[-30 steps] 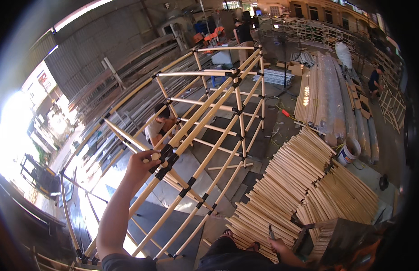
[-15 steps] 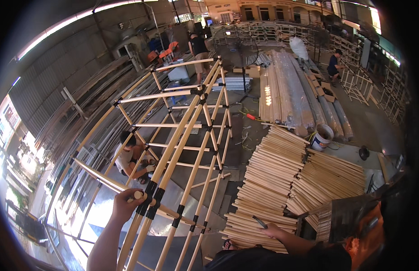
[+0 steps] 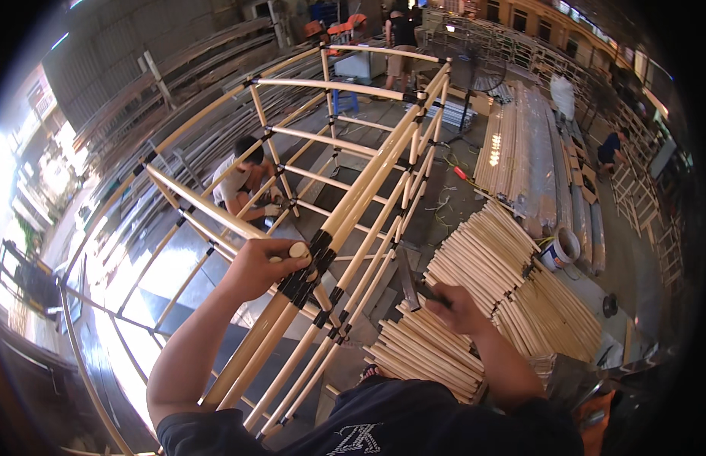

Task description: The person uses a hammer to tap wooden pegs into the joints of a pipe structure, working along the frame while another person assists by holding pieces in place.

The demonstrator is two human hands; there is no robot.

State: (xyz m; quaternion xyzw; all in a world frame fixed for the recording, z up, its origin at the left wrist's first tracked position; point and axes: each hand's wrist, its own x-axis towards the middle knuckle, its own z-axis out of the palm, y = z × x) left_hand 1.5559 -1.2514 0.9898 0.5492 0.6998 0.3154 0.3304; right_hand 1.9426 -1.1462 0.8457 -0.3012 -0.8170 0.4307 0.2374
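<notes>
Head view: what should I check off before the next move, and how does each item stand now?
1. Left hand gripping the pipe end: ok.
2. Right hand holding the tool: ok.
3. Tool apart from left hand: ok.
4. Pipe seated in the black joint: cannot tell.
5. Co-worker well clear of the frame: seemingly not ok, crouched close.
6. Floor beside the foot clear: not ok, piled pipes there.

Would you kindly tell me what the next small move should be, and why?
Probably bring the hammer-like tool in the right hand closer to the pale pole end: the left hand grips that end beside the black joint, while the tool is held to the right, apart from it.
</notes>
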